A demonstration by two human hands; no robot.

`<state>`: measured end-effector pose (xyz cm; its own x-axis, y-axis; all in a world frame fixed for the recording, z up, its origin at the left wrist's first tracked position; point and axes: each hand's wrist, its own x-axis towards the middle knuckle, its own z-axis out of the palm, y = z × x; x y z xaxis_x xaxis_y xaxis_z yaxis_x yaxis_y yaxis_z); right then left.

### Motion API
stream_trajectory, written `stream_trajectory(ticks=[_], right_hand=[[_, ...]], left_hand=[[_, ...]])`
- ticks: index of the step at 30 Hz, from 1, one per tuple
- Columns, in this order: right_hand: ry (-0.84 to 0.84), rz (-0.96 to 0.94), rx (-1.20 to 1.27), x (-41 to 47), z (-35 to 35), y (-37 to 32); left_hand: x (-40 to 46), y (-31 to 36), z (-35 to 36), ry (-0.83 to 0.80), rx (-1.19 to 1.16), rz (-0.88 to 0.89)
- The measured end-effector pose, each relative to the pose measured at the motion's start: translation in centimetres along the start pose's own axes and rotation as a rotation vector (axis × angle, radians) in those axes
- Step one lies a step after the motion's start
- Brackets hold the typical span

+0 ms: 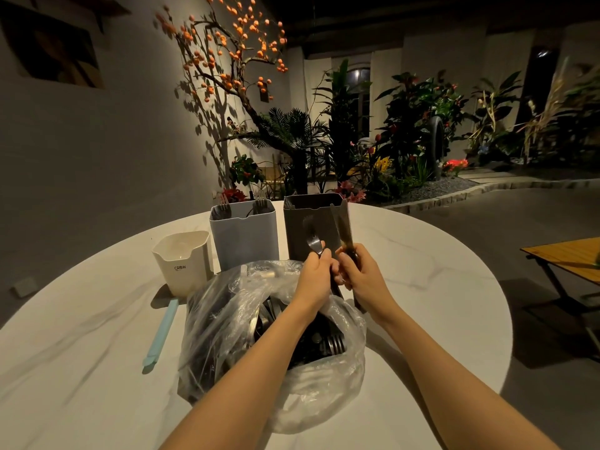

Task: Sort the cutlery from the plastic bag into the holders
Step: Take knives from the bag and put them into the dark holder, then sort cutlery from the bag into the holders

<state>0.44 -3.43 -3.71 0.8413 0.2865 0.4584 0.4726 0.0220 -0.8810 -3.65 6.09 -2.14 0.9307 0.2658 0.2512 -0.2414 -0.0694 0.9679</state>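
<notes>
We are gripping a dark metal fork [314,245] in our left hand [314,277] and a dark table knife [342,227] in our right hand [360,271], fingers curled round both handles above the clear plastic bag [227,319], probably next dropping each into the pale blue holder [243,235] and dark grey holder [302,228].

Head view: single wide-angle camera at the person's head, facing forward and down over the round white tabletop [422,287]. Near: forearms reach in from the bottom edge. Far: wall and indoor plants [406,131] beyond the tabletop.
</notes>
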Motion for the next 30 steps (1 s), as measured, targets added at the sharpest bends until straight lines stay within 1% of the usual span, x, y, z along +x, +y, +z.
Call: stream_trajectory(ticks=[2,7,13,18,22,25,27,30], right_hand=[[-0.016,-0.011,0.015,0.1,0.2,-0.1],[-0.04,-0.012,0.045,0.9,1.1,-1.1],[-0.026,0.032,-0.01,3.3,1.4,-2.8],[-0.069,0.045,-0.014,5.6,2.3,-4.9],[-0.124,0.042,0.029,7.1,3.2,-6.7],[-0.126,0.032,0.015,8.4,4.0,-7.9],[-0.126,0.032,-0.026,9.3,4.3,-8.3],[-0.17,0.02,-0.033,10.3,4.5,-8.9]], left_hand=[[0.2,0.0,0.0,0.012,0.002,-0.006],[0.8,0.8,0.3,0.107,-0.063,-0.049],[2.6,3.5,-0.8,0.167,-0.046,0.012],[4.2,6.1,-2.4,0.164,-0.047,-0.033],[5.1,7.9,-3.7,0.147,-0.067,-0.066],[5.6,8.9,-4.7,0.158,-0.086,-0.063],[5.9,9.5,-5.3,0.166,-0.048,-0.041],[6.5,10.1,-6.1,0.197,0.025,-0.022]])
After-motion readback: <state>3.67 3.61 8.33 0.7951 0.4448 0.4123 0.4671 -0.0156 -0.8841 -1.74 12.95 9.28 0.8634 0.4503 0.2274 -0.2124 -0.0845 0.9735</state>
